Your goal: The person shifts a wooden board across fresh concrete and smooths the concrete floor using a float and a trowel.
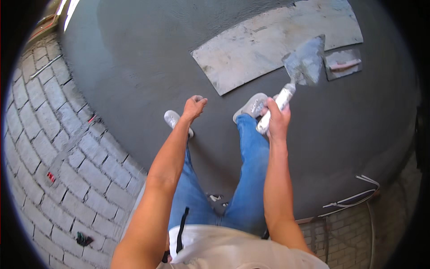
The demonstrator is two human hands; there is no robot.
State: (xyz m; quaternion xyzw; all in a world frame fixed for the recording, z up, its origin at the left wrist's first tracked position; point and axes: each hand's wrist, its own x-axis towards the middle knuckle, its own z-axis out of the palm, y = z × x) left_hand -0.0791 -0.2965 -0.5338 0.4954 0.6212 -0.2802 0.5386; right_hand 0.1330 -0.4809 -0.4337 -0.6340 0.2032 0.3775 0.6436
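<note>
My right hand (278, 117) grips a pointed trowel (306, 60) by its thick, pale, wrapped handle. The trowel's triangular blade is smeared with grey mortar and points away from me, in front of the near edge of a pale board (251, 51). My left hand (194, 107) hangs in front of me with its fingers curled in; I see nothing in it. Just right of the trowel blade lies a rectangular float (333, 74) with a pinkish handle (345, 65), close to the board's right end.
Smooth grey wet-looking mortar (134, 58) spreads around my shoes (251, 105). To the left runs a block wall (89, 175) with open joints and small red bits. White cables (354, 196) stick out at the lower right. A metal rod (45, 68) lies at upper left.
</note>
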